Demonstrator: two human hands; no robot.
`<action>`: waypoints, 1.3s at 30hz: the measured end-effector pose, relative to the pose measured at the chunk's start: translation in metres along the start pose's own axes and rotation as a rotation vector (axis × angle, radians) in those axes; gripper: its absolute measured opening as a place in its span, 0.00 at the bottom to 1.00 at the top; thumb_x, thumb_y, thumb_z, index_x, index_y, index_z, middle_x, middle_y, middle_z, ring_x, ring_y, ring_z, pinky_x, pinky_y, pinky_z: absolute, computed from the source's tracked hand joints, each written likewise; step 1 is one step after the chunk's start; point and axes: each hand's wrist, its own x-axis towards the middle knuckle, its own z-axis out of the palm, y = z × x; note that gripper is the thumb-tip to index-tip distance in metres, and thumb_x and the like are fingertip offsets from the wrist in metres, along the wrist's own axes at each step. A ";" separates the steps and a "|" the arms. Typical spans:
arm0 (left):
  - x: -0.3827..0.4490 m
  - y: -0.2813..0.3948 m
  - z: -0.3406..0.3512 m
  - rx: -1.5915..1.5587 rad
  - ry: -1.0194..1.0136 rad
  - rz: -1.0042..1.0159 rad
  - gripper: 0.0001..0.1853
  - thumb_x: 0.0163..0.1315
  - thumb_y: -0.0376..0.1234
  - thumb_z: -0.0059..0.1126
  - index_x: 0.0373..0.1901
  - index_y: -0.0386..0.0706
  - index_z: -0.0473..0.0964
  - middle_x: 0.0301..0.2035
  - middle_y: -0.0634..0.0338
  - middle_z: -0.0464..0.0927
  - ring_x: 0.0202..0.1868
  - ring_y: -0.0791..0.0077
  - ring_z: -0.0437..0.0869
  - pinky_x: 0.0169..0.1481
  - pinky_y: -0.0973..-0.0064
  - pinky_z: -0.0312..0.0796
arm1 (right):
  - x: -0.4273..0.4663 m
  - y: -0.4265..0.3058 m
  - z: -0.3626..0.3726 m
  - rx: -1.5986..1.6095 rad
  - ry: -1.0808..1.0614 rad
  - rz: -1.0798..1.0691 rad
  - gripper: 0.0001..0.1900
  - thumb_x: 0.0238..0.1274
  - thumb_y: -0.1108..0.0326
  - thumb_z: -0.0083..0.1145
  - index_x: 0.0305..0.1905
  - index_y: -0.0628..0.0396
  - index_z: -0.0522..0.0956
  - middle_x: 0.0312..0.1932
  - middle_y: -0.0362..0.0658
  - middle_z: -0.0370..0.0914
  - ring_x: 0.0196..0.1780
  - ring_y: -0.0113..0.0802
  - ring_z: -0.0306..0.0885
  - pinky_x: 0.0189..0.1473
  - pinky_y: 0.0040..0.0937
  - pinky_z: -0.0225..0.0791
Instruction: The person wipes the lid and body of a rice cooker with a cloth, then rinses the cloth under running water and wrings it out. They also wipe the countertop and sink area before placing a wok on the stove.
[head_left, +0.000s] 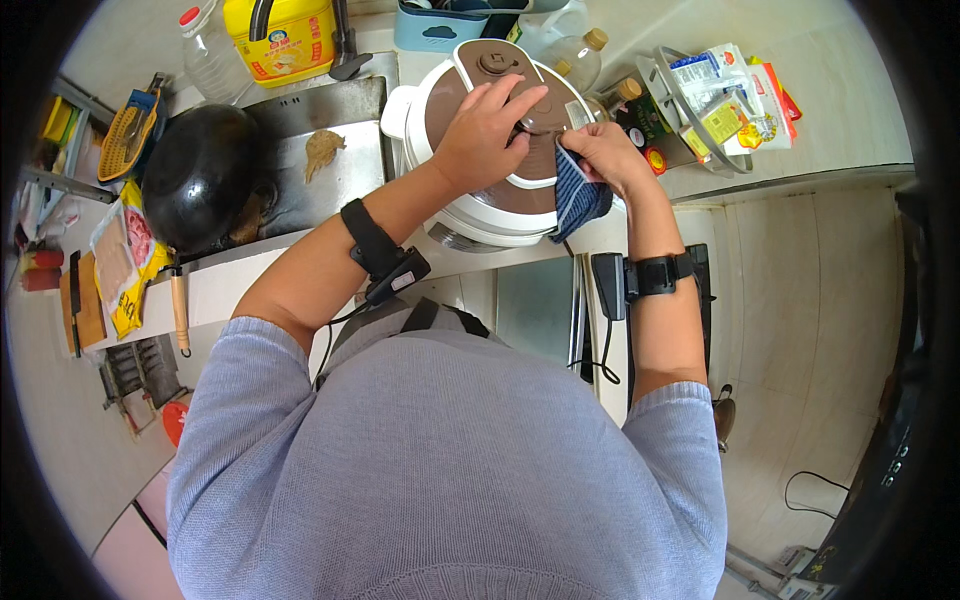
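Note:
An electric pressure cooker with a brown and white lid stands on the counter before me. My left hand lies across the middle of the lid, fingers spread over its raised centre part; the palm side is hidden. At the lid's right edge, my right hand pinches a blue striped cloth between thumb and fingers. The cloth hangs down over the cooker's right side, touching it. A round valve knob sits on the lid just beyond my left fingertips.
Left of the cooker is a steel sink with a brown scrubber and an upturned black wok. A yellow jug stands behind it. Bottles and a rack of packets crowd the right. A knife lies far left.

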 end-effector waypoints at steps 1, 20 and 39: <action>0.000 0.001 0.001 0.003 -0.002 -0.001 0.31 0.52 0.29 0.56 0.63 0.47 0.68 0.60 0.45 0.66 0.60 0.48 0.68 0.66 0.60 0.60 | 0.003 0.001 -0.001 0.008 0.033 -0.009 0.16 0.49 0.58 0.66 0.26 0.61 0.77 0.16 0.39 0.72 0.16 0.23 0.66 0.17 0.21 0.61; 0.001 0.001 0.002 -0.004 0.027 0.012 0.30 0.51 0.28 0.57 0.61 0.46 0.69 0.58 0.44 0.67 0.57 0.46 0.70 0.65 0.58 0.61 | -0.010 0.012 0.003 0.181 0.044 0.006 0.12 0.58 0.63 0.59 0.21 0.53 0.75 0.12 0.32 0.69 0.13 0.17 0.62 0.15 0.15 0.57; 0.000 0.000 0.001 -0.015 0.025 0.007 0.30 0.51 0.27 0.55 0.61 0.47 0.69 0.58 0.44 0.67 0.57 0.46 0.70 0.64 0.59 0.62 | -0.016 0.012 -0.002 -0.018 -0.044 -0.114 0.13 0.54 0.62 0.65 0.27 0.59 0.74 0.18 0.36 0.72 0.18 0.22 0.69 0.20 0.20 0.64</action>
